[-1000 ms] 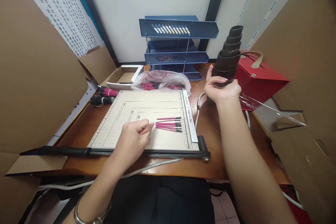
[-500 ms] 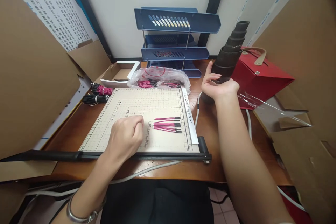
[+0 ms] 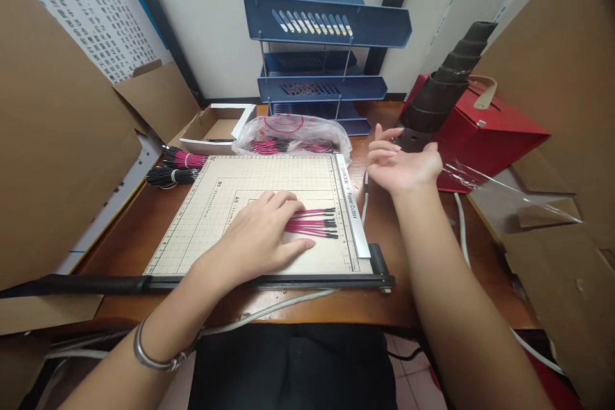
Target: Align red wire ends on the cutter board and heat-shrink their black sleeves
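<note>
My left hand [image 3: 266, 230] lies open, palm down, on the paper cutter [image 3: 187, 230]. Its fingers cover the left ends of several pink wires with black tips [image 3: 314, 225], set out side by side on the board. My right hand [image 3: 406, 163] is palm up with its fingers apart and slightly bent, to the right of the cutter. Directly behind its fingers and thumb leans a black stepped tube [image 3: 439, 99], narrowing upward and tilted to the right. The hand hides the tube's lower end; whether they touch I cannot tell.
Bundles of pink wires [image 3: 185, 159] and black wires [image 3: 170, 176] lie left of the cutter. Behind it sit a plastic bag of wires [image 3: 293, 131], an open carton [image 3: 218, 125] and blue tiered trays [image 3: 327, 22]. A red box [image 3: 500, 141] stands at right. The cutter's handle [image 3: 96, 283] extends left.
My left hand has opened from a fist and moved right onto the pink wires. My right hand has spread its fingers somewhat, and the black tube leans further right.
</note>
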### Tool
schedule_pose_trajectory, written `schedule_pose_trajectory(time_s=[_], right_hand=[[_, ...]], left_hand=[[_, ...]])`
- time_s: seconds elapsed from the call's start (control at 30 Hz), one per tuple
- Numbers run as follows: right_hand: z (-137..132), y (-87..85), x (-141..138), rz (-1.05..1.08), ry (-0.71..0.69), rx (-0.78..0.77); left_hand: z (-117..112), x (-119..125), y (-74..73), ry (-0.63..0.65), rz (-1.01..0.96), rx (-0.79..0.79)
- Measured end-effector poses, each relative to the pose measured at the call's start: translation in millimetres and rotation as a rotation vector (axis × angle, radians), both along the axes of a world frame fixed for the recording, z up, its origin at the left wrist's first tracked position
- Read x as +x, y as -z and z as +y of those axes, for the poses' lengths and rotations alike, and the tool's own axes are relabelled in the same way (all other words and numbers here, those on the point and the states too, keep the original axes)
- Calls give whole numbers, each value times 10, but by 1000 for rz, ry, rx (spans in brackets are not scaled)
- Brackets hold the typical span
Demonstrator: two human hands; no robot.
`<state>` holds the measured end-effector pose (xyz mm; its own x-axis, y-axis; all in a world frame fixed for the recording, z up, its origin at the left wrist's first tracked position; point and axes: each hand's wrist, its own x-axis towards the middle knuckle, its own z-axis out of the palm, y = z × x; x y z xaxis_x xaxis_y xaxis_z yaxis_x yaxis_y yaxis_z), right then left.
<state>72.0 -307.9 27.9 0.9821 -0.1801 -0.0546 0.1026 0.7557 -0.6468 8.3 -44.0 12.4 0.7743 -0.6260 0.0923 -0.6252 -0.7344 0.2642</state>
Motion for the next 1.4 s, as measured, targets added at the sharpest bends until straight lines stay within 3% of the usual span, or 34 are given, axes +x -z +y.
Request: schedule_pose_trajectory(time_s=[0.13, 0.23, 0.37, 0.47, 0.53, 0.67, 0.87, 1.17, 1.4], right_hand=[[225, -112, -147, 7, -195, -313], [359, -201, -151, -35, -159, -681], [411, -249, -108, -99, -156, -1165], [377, -244, -127, -70, -319, -1527], [354, -219, -171, -60, -478, -1681], [360, -118, -284, -41, -654, -1788], [423, -2, -380, 8, -611, -1830], [514, 17, -377, 85, -537, -1893], [518, 1, -392, 71, -552, -1897]], left_hand=[[-98, 135, -71, 41, -47, 143], [-174, 242, -86, 46, -92, 199], [-271, 319, -76, -116, -75, 227], [-314, 350, -64, -172, -16, 190], [-313, 377, -58, -154, 61, 106], [-263, 433, -80, -118, 171, -8], [-175, 465, -143, -109, 237, -13], [-6, 523, -79, 96, 171, -50], [-22, 532, -29, 92, 139, -56]])
